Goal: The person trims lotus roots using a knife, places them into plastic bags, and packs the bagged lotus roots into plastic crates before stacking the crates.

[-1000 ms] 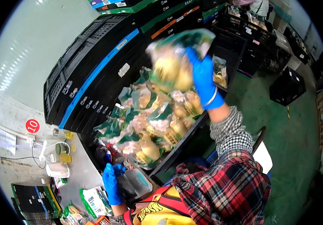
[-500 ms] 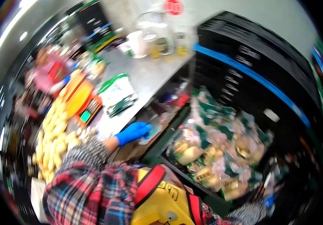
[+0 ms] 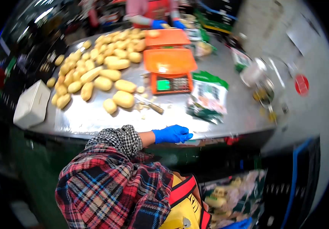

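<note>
My left hand (image 3: 173, 134), in a blue glove, hovers at the front edge of the metal table (image 3: 130, 128). Its fingers are curled together, and nothing shows in them. Beyond it lies a knife (image 3: 152, 105) with a brown handle, among small pale scraps. Just past the hand is a stack of green-and-white printed bags (image 3: 208, 97). My right hand (image 3: 240, 224), also gloved in blue, is mostly cut off at the bottom edge, by a crate of bagged potatoes (image 3: 225, 198). Its fingers are hidden.
A heap of potatoes (image 3: 111, 63) covers the table's left side. Behind the bags stands an orange scale (image 3: 170, 63). A white box (image 3: 33, 105) sits at the left corner, jars (image 3: 263, 89) at the right. Across the table, a co-worker's gloved hands (image 3: 168, 24) handle something.
My view has swung left from the crate towards the table. The left hand has come to the table's front edge; the right hand stays low by the crate.
</note>
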`<state>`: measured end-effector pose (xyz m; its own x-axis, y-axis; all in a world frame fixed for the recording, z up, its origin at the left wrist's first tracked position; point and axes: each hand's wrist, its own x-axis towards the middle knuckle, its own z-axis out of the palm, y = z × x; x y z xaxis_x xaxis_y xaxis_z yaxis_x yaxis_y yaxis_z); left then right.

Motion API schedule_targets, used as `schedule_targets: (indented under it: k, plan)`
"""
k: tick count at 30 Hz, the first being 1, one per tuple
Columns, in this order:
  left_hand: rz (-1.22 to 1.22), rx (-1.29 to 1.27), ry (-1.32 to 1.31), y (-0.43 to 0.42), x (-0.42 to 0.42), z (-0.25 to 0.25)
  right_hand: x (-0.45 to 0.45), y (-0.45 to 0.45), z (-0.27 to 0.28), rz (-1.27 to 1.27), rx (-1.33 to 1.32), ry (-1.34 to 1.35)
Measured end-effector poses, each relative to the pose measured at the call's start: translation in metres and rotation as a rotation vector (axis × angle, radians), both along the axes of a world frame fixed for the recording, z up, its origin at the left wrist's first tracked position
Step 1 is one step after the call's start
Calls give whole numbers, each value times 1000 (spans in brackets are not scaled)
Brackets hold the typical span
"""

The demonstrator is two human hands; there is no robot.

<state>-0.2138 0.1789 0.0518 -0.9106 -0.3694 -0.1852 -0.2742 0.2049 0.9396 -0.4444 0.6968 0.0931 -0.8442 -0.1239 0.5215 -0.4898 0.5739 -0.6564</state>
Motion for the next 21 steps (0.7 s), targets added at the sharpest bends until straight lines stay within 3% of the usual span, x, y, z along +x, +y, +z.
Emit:
schedule_targets:
  k: [2, 3, 4, 5, 9, 10, 12, 18, 21]
  plan:
    - [181, -46, 96, -46, 43, -16, -6, -118, 0, 357, -10, -128]
    - [290, -82, 112, -50, 50, -22, -22, -171, -15, 337, 221, 333]
    - [373, -186, 122, -85, 77, -34, -1, -246, -14, 328, 358, 154]
    - [500, -73, 185, -112, 100, -48, 13, -317, -16, 558, 222, 99]
    - [935, 19, 301, -197, 194, -118, 50, -513, -42, 936, 271, 191]
    - [1044, 2, 325, -162, 162, -128, -6, -502, -59, 1049, 207, 171]
    - [1244, 41, 214, -175, 205, -132, 10, -553, -85, 1208, 150, 35]
    - [1630, -101, 235, -177, 318, -166, 78, -637, -112, 1500, 373, 136]
    - [1796, -74, 148, -173, 364, -156, 112, -662, -111, 1603, 424, 114]
